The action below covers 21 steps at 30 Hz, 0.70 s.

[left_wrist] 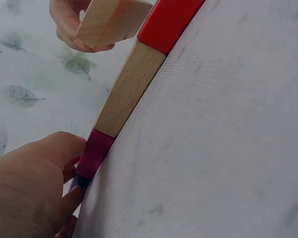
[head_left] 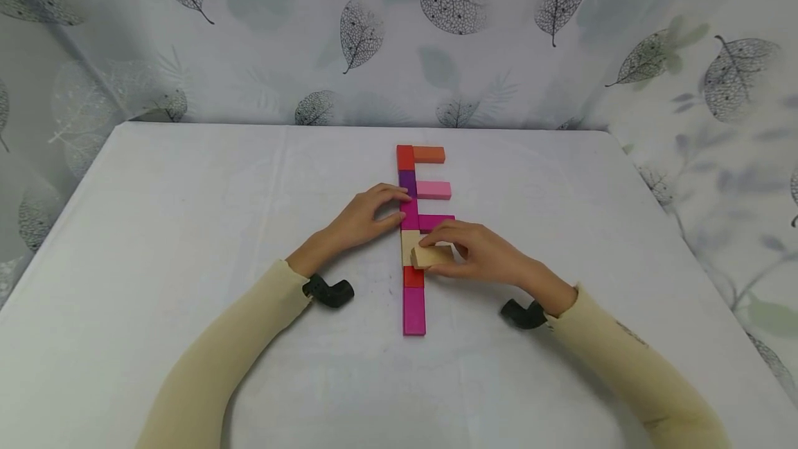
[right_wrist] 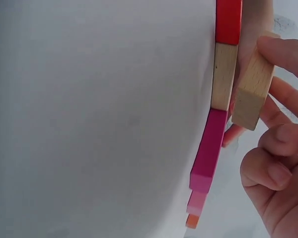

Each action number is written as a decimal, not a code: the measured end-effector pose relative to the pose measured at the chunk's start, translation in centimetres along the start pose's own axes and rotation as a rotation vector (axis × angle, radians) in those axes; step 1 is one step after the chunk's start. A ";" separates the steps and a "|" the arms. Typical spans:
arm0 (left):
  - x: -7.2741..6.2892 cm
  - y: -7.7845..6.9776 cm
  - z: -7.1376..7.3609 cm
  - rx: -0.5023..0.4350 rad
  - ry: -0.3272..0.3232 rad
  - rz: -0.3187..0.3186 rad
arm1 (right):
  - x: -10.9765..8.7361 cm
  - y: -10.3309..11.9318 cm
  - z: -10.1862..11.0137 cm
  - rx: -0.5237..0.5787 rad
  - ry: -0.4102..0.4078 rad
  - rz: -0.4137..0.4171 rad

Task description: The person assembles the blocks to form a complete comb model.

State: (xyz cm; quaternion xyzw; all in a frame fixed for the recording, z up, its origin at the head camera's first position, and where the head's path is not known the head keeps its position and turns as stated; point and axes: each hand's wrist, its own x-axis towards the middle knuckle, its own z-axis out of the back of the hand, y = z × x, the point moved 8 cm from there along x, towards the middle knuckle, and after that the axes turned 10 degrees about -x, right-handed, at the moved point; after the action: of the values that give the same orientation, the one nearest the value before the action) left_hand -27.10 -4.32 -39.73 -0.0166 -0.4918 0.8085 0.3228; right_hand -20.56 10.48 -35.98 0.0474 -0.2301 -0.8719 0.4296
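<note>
My right hand point(head_left: 480, 253) pinches a plain wooden block point(head_left: 433, 257) between thumb and fingers, over the right side of a column of coloured blocks. Beneath it in the column lies another plain wooden block point(left_wrist: 131, 87), with a red block point(head_left: 414, 277) and a long magenta block point(head_left: 414, 312) on the near side. My left hand point(head_left: 369, 215) has its fingertips at the left side of the column, by a magenta block point(head_left: 409, 216) and a purple block point(head_left: 407, 181). In the right wrist view the held block point(right_wrist: 255, 82) is tilted, apart from the column.
A red-orange block point(head_left: 405, 156) tops the column. Orange point(head_left: 429, 154), pink point(head_left: 434, 190) and magenta point(head_left: 433, 222) blocks stick out to its right. All lie on a white table point(head_left: 206, 192), before a leaf-patterned cloth point(head_left: 268, 40). Black wrist mounts point(head_left: 334, 294) sit at both cuffs.
</note>
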 end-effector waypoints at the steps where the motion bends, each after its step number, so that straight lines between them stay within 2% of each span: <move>1: 0.0 0.0 0.0 -0.001 -0.001 -0.001 | -0.1 -0.2 0.1 -0.002 0.001 -0.012; 5: -0.1 0.0 0.0 -0.007 0.001 0.004 | -0.5 -1.0 0.1 -0.016 0.024 -0.069; 10: 0.0 0.1 -0.1 -0.006 0.008 0.017 | -0.9 -1.7 -0.3 -0.062 0.096 -0.132; 15: 0.0 0.1 0.0 0.000 0.006 0.025 | -1.0 -1.8 -1.0 -0.034 0.141 -0.133; 21: 0.0 0.1 -0.1 -0.007 0.007 0.034 | -0.8 -1.6 -1.2 -0.013 0.139 -0.149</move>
State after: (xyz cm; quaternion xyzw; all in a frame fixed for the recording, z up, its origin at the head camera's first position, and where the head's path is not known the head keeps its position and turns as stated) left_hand -27.12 -4.29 -39.87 -0.0291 -0.4931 0.8121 0.3105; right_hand -20.94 11.48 -37.87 0.1219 -0.1901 -0.8974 0.3789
